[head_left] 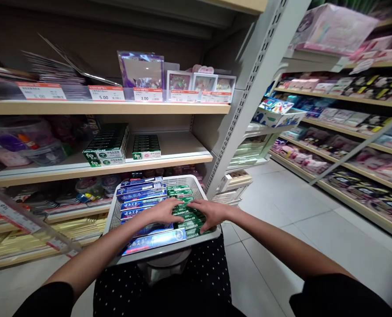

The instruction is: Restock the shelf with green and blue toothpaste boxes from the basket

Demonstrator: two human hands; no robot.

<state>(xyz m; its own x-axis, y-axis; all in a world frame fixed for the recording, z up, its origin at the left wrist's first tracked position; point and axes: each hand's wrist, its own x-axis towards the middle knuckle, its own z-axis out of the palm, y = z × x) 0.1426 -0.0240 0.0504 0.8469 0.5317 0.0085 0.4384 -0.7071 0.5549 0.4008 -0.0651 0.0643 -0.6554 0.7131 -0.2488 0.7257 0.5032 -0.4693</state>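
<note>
A light grey plastic basket [196,181] rests on my lap, tilted toward me. Long blue cartons [142,214] fill its left part, and a row of green cartons [194,220] marked "Doc.Golden" lies on the right. My left hand [165,211] reaches over the blue cartons, its thumb and fingers apart on the near-left edge of the green row. From the right, my right hand [212,213] spreads its fingers over the same green cartons. Both hands seem to touch the cartons without lifting any. Some fingertips are hard to make out.
Ahead, a shelf [169,164] carries stacked green-and-white cartons [108,145] and a smaller stack [146,146]. Price tags [105,93] line the upper shelf. A grey slotted post [245,88] stands right of it. Tiled floor [275,211] and stocked shelves [341,136] lie further right.
</note>
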